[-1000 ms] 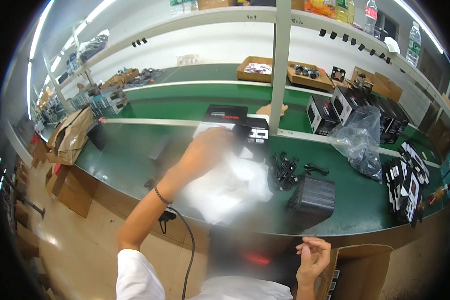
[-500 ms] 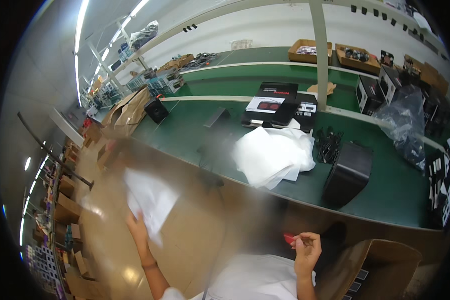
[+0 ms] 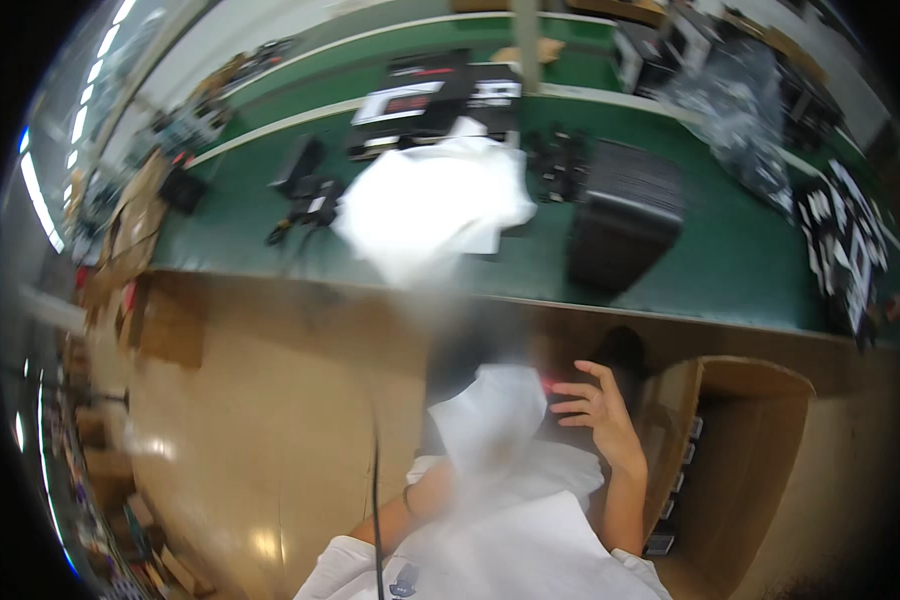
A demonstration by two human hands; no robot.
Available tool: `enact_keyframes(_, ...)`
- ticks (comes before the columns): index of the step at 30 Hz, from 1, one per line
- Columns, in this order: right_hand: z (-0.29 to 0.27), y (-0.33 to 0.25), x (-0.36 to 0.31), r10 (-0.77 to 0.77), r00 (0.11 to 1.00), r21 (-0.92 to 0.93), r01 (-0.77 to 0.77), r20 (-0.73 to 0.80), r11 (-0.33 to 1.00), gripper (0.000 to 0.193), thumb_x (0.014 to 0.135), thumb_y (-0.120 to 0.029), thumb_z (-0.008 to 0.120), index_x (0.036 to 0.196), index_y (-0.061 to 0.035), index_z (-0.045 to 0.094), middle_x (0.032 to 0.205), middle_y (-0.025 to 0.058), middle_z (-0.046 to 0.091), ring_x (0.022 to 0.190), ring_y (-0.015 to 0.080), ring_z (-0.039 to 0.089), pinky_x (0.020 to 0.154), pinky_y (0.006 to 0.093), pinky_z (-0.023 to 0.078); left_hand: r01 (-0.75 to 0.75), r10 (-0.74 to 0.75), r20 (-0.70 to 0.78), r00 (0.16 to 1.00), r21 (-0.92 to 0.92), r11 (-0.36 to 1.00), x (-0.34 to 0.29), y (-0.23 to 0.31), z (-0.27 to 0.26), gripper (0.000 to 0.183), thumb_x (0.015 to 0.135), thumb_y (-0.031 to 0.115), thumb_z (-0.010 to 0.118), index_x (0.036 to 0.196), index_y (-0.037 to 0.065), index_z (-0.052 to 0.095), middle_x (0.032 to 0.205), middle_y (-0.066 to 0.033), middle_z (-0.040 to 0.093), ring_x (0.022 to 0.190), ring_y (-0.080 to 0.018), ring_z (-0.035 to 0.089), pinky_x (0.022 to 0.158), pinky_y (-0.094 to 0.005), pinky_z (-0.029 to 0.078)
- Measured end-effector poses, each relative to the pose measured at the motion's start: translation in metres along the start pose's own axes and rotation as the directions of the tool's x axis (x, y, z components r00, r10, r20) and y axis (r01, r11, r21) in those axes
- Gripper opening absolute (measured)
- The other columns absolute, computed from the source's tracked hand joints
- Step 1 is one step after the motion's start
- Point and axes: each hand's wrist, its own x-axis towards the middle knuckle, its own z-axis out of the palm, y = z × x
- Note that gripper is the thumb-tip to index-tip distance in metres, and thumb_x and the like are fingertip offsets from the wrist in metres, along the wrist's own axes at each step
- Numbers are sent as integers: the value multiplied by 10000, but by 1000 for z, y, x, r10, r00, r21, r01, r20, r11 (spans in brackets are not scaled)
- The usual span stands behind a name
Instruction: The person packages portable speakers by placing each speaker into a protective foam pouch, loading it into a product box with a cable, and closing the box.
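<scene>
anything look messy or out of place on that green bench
Mostly the white crumpled plastic sheets: they lie in a loose heap on the green workbench, one corner drooping over its front edge. Beside them the black ribbed box stands tilted. Nothing looks spilled or broken.

I see an open brown cardboard box [image 3: 740, 470] on the floor at lower right, just below the green bench's [image 3: 730, 270] edge. Flat black boxes with white-and-red panels [image 3: 420, 100] lie at the bench's far middle. More brown cartons [image 3: 130, 230] crowd the left end. A row of black-and-white packets [image 3: 845, 245] lines the right end.
</scene>
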Motion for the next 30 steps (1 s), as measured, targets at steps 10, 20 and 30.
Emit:
enact_keyframes(10,-35,-37,-48,-30,920,45,52,-392,998,832,1008,-652,503,1555,-61,292,1332,253,599,1138,329,691,917,407,598,96,5,704,710,-104,990,16,61,84,446,983,152,644,1399,22,552,1289,-78,643,1192,-194,630,1000,-366,512)
enact_keyframes(20,12,-55,-16,-112,864,66,165,-490,984,728,1014,-362,636,1581,-108,255,1508,210,389,1169,340,638,911,450,603,-908,594,691,412,254,334,15,148,35,558,835,149,736,1376,134,601,1336,-112,637,1117,-290,659,925,-383,562)
enact_keyframes(30,-10,-98,-21,-61,921,126,117,-384,985,745,935,-40,733,1531,-67,287,1413,263,545,1002,195,721,920,352,595,-898,782,460,420,333,287,-8,202,54,387,783,150,788,1163,111,728,1032,-38,751,822,-228,719,737,-332,593)
